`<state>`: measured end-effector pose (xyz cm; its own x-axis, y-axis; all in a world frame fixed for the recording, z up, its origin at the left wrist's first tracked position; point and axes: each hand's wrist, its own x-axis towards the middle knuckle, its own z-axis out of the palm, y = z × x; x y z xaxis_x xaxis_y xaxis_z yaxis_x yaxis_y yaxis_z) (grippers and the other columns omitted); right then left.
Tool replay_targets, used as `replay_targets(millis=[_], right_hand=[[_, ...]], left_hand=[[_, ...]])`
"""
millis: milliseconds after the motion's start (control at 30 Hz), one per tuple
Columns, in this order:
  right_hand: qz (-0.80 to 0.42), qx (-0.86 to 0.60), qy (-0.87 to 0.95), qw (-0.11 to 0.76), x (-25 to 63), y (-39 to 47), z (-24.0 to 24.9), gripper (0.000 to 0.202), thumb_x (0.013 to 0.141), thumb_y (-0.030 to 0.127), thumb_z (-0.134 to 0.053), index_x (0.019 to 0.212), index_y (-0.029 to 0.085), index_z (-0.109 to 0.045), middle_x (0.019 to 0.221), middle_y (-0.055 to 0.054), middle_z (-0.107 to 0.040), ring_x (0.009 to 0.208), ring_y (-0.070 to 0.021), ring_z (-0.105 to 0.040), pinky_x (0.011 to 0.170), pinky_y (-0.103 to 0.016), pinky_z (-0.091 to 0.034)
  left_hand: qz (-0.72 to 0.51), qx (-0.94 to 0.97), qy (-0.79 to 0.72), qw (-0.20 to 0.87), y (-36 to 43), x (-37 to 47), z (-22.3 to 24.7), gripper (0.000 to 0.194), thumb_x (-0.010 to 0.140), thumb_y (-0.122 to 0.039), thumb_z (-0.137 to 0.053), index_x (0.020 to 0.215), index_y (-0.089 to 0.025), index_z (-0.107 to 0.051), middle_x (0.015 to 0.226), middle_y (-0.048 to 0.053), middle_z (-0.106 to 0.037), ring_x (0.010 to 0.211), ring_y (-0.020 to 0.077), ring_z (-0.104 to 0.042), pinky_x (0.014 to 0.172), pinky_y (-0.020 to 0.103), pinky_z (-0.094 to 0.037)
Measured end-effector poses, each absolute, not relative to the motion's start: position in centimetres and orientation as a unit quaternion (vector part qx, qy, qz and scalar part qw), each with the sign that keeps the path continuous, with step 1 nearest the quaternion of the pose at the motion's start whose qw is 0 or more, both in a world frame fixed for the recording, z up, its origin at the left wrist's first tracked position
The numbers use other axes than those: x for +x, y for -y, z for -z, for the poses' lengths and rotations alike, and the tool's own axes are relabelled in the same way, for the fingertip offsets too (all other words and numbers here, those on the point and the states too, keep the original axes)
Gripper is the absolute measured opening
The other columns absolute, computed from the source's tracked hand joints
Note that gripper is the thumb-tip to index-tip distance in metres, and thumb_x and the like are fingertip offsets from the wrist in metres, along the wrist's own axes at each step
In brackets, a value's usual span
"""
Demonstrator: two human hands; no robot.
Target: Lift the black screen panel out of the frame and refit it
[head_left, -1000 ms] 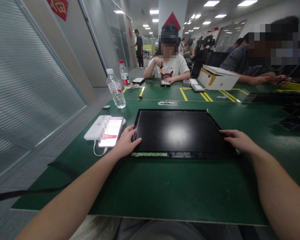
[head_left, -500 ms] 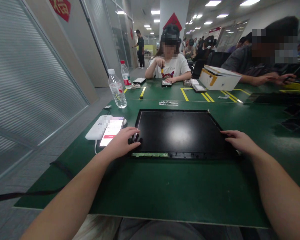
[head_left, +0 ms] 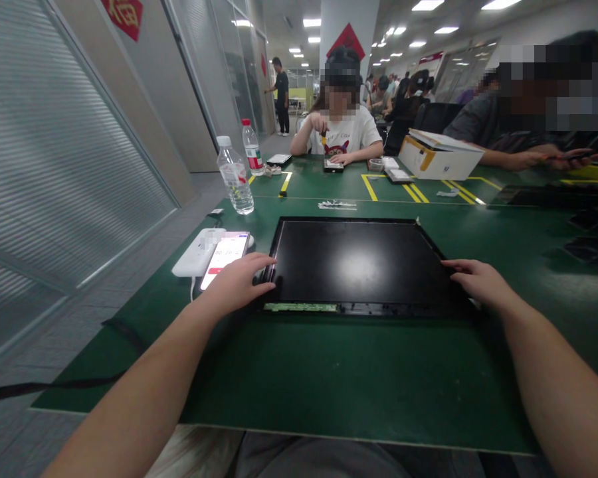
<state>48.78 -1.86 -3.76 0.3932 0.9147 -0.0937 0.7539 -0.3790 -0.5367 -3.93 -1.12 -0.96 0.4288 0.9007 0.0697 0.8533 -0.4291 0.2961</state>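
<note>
A black display panel lies flat on the green table, with a narrow green circuit board along its near edge. My left hand grips the panel's left edge, thumb and fingertips on top of the frame. At the opposite side, my right hand holds the right edge between thumb and fingers; part of the grip underneath is hidden. Just beyond my left wrist, a lit phone leans on a white device.
Two plastic bottles, one clear and one red-capped, stand at the far left. Small strips lie behind the panel. A white box sits farther back. A person works opposite; another person sits right.
Both hands stay at the panel's edges, and the panel lies where it was. The whole view has shifted very slightly. The person at the right has moved their hands a little.
</note>
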Motion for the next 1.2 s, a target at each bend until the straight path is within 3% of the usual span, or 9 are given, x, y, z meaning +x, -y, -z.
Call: replay_targets(millis=[200, 400, 867, 1200], right_hand=[[-0.190, -0.808, 0.517, 0.211, 49.3, 1.7, 4.1, 0.050, 0.085, 0.018, -0.058, 0.130, 0.012, -0.078, 0.114, -0.013, -0.076, 0.098, -0.0218, -0.066, 0.090, -0.030, -0.047], [-0.189, -0.808, 0.515, 0.215, 49.1, 1.7, 4.0, 0.049, 0.084, 0.017, -0.058, 0.129, 0.013, -0.078, 0.108, -0.011, -0.077, 0.095, -0.0207, -0.066, 0.087, -0.029, -0.048], [-0.183, -0.821, 0.504, 0.195, 47.9, 2.1, 2.9, 0.050, 0.085, 0.015, -0.057, 0.131, 0.013, -0.078, 0.115, -0.013, -0.076, 0.097, -0.0224, -0.068, 0.088, -0.030, -0.049], [-0.175, -0.811, 0.525, 0.191, 48.7, 2.1, 3.4, 0.049, 0.086, 0.018, -0.057, 0.130, 0.013, -0.077, 0.106, -0.011, -0.076, 0.094, -0.0218, -0.066, 0.085, -0.030, -0.048]], left_hand=[[-0.095, 0.846, -0.508, 0.131, 1.2, -4.1, 1.1, 0.065, 0.087, -0.054, -0.076, 0.144, -0.023, -0.067, 0.153, 0.014, -0.063, 0.135, 0.0365, -0.063, 0.113, 0.052, -0.052], [-0.087, 0.847, -0.505, 0.142, 1.3, -4.1, 1.0, 0.070, 0.083, -0.054, -0.080, 0.144, -0.023, -0.066, 0.155, 0.015, -0.062, 0.136, 0.0379, -0.062, 0.113, 0.052, -0.051], [-0.047, 0.878, -0.461, 0.119, 2.0, -3.3, -0.1, 0.053, 0.093, -0.041, -0.073, 0.143, -0.025, -0.068, 0.156, 0.009, -0.063, 0.134, 0.0331, -0.067, 0.110, 0.045, -0.053], [-0.065, 0.880, -0.456, 0.120, 2.0, -3.5, 0.4, 0.047, 0.094, -0.041, -0.068, 0.140, -0.029, -0.070, 0.156, 0.007, -0.063, 0.129, 0.0322, -0.070, 0.108, 0.045, -0.054]])
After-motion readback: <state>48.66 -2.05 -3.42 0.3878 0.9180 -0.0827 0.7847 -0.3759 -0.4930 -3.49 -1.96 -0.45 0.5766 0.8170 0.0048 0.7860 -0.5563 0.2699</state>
